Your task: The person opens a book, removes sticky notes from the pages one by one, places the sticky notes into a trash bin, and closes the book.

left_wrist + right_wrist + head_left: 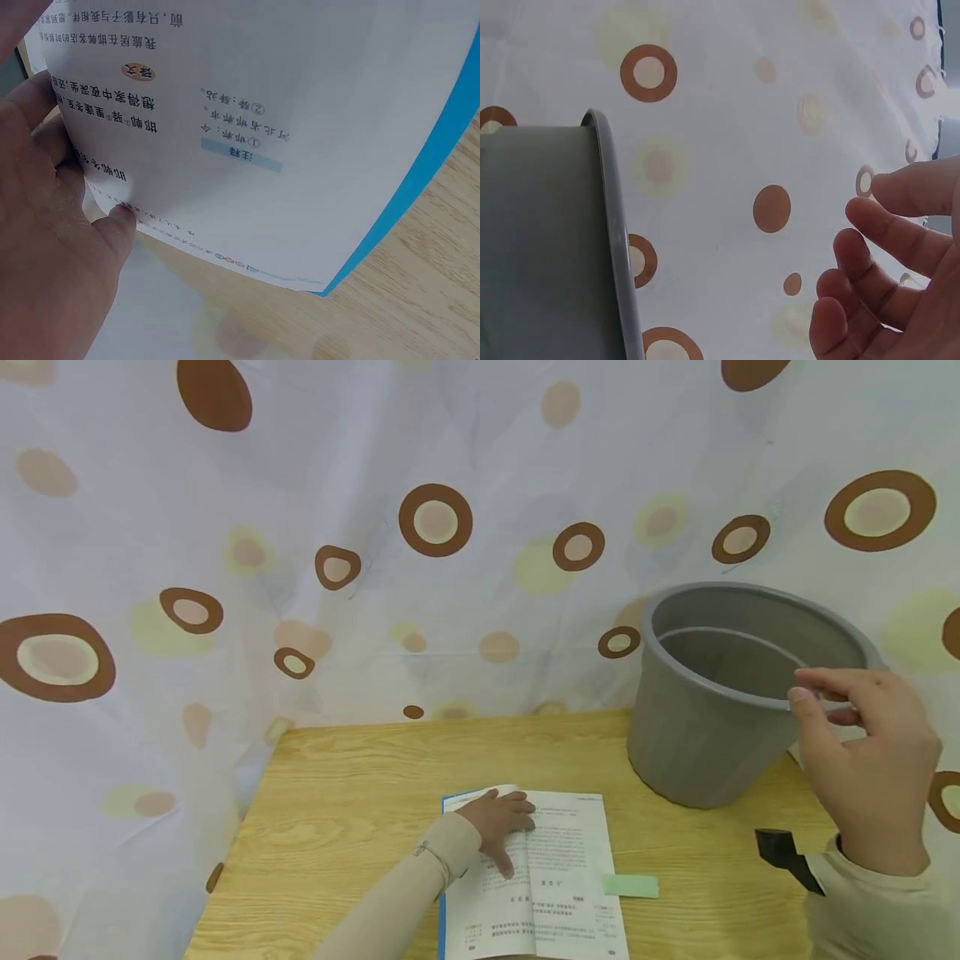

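An open book (566, 852) with printed pages and a blue cover edge lies on the table. My left hand (498, 827) rests flat on it near the spine, fingers spread. In the left wrist view that hand (45, 255) lies along the edge of a curved page (322, 187). My right hand (870, 752) is raised by the near right rim of a grey bin (697, 735), fingers loosely bent. The right wrist view shows nothing between the thumb and fingers of the right hand (892, 270), with the bin's wall (547, 240) apart from them.
A pale green paper strip (632, 885) sticks out from the book's right edge over the wooden table (352, 802). A black strap (787, 856) shows at the right sleeve. Behind hangs a white curtain (480, 593) with brown and yellow spots.
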A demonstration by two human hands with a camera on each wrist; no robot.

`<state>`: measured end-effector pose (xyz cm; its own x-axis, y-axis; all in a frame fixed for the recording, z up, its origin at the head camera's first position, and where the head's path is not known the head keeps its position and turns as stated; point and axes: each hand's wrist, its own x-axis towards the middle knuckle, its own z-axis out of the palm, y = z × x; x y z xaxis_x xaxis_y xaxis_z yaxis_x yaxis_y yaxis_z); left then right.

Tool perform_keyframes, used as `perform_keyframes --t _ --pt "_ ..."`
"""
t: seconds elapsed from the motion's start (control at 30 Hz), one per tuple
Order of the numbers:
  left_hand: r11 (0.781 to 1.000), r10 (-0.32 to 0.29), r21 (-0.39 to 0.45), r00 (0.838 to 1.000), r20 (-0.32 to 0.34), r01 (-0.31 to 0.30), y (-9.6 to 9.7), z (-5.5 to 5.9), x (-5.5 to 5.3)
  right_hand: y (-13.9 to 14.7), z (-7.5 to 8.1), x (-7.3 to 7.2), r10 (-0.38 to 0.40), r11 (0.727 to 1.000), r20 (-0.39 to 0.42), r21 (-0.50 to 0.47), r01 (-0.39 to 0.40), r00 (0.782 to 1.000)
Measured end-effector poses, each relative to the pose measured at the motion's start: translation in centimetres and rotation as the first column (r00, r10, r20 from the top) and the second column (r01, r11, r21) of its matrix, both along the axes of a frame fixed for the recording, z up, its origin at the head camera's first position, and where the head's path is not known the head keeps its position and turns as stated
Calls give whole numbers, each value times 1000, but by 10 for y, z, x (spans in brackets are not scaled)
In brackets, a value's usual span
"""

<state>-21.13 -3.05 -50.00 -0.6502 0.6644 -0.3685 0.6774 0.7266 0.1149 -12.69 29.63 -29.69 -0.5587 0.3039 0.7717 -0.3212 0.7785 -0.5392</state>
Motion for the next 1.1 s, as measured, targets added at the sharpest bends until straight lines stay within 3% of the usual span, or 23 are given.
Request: perform_keyframes --t 0.17,0.47,0.83,0.97,1.1 --pt "1000 10 8 1000 -8 -10 6 -1 3 -8 -15 12 40 999 3 18 -40 999" --pt "999 32 -15 999 -20 -33 6 -5 4 -22 -48 22 192 979 47 60 -194 980" --pt "999 11 -29 999 -47 -12 6 -7 -4 -32 -92 25 200 976 198 44 -213 960" --pt "1000 19 -20 999 -44 -20 5 -3 -2 -30 -114 26 167 977 330 69 -200 929" --pt "999 20 -25 999 -38 -21 4 -2 0 -27 -138 27 147 977 486 62 -202 862"
